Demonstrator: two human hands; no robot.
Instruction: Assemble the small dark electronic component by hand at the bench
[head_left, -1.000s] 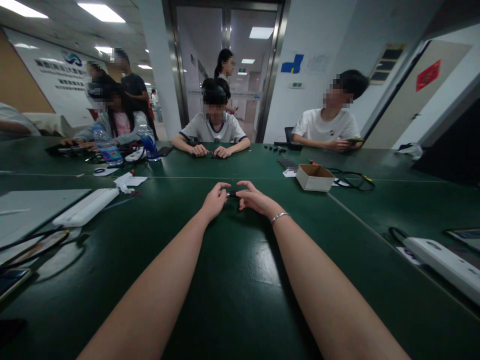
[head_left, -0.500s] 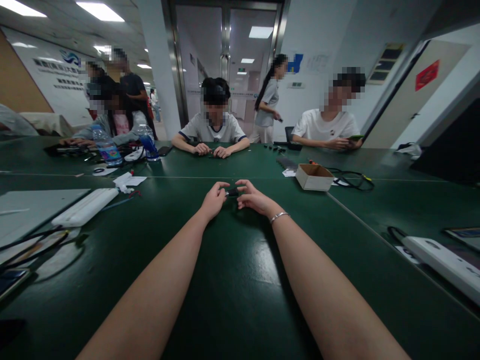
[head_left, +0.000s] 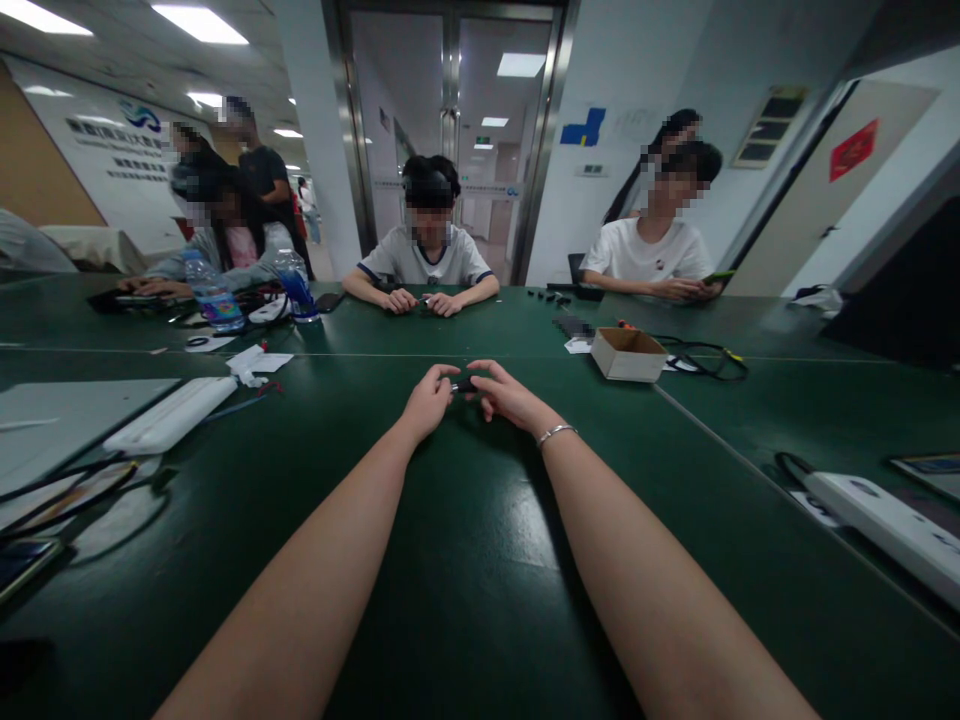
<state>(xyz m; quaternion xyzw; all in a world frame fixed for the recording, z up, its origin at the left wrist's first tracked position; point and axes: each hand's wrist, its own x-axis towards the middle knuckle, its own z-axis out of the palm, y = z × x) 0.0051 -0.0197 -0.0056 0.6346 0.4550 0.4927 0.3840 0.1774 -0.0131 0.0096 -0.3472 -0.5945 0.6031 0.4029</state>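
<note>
Both my arms reach forward over a dark green table point(head_left: 465, 560). My left hand point(head_left: 429, 398) and my right hand point(head_left: 508, 394) meet at the middle of the table, fingers pinched together on a small black part point(head_left: 463, 384) held between them. The part is too small to name. A thin silver bracelet point(head_left: 559, 432) circles my right wrist.
A cardboard box point(head_left: 628, 354) and black cables point(head_left: 705, 360) lie right of my hands. White power strips lie at left point(head_left: 171, 413) and right point(head_left: 885, 522). Water bottles point(head_left: 214, 292) stand far left. Several people sit across the table; one works with both hands point(head_left: 424, 300).
My hands stay pinched on the small black part with slight finger shifts. A person in the background has walked from the doorway to behind the seated person at right.
</note>
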